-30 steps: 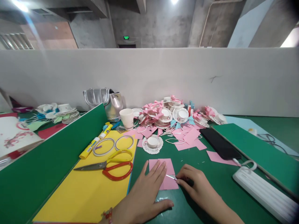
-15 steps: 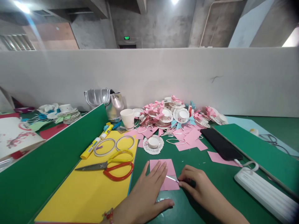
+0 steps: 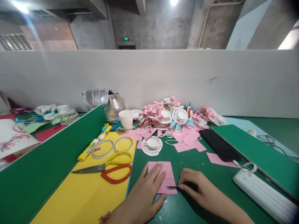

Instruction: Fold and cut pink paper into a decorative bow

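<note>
the square sheet of pink paper (image 3: 163,174) lies flat on the green-covered counter (image 3: 210,174), near its front edge and just right of the yellow card sheet (image 3: 88,189); the left hand (image 3: 144,193) rests on the paper's left half, its fingers (image 3: 155,171) released and spread flat, pressing the sheet down; the right hand (image 3: 198,191) sits at the paper's right edge, its fingers clenched around a small dark-handled cutting blade (image 3: 173,187), whose tip lies on the lower right part of the sheet; a line runs across the paper at about the blade's level, whether cut or crease cannot be told.

judgement: the step in hand is a slit or score across the pink sheet, with the holding hand as clamp; the next move calls for a straight, steady draw of the blade, the left fingertips kept clear of its path, and even pressure so the sheet does not skid.

also noted, untouched: red-and-yellow-handled scissors (image 3: 109,166) on the yellow card; a heap of white-and-pink paper rosettes (image 3: 173,115) further back.
</note>
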The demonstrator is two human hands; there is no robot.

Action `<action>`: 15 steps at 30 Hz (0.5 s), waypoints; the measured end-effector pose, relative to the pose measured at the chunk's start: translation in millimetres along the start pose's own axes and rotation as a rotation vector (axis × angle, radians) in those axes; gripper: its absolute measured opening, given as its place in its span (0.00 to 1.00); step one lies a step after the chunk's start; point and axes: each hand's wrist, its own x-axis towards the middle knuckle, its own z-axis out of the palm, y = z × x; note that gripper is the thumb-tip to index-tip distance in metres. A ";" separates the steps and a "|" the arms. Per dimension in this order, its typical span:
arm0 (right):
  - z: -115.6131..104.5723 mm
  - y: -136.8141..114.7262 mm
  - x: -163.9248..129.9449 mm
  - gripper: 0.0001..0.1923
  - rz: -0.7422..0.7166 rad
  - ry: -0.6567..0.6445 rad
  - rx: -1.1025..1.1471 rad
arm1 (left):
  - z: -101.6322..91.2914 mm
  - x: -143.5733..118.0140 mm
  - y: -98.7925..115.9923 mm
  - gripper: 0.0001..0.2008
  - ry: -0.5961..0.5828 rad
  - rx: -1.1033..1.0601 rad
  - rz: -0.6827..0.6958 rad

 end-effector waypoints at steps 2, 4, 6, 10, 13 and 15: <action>0.6 3.3 1.6 0.11 0.029 0.042 0.040 | -0.3 -0.4 0.0 0.21 0.023 0.037 0.030; 1.8 8.6 3.6 0.10 0.081 0.101 0.094 | 0.1 -0.1 -1.0 0.23 0.047 0.063 0.057; 2.8 14.7 5.3 0.08 0.132 0.166 0.128 | 1.2 1.1 -3.4 0.24 0.087 0.066 0.058; 2.0 23.2 6.5 0.07 0.137 0.273 0.027 | 1.6 3.6 -10.1 0.19 0.219 0.021 0.027; 0.9 25.7 5.8 0.08 0.103 0.301 -0.085 | -1.7 4.6 -10.9 0.12 0.273 -0.040 0.001; 0.8 25.9 5.3 0.08 0.086 0.291 -0.122 | -3.7 5.2 -7.9 0.07 0.263 -0.059 -0.024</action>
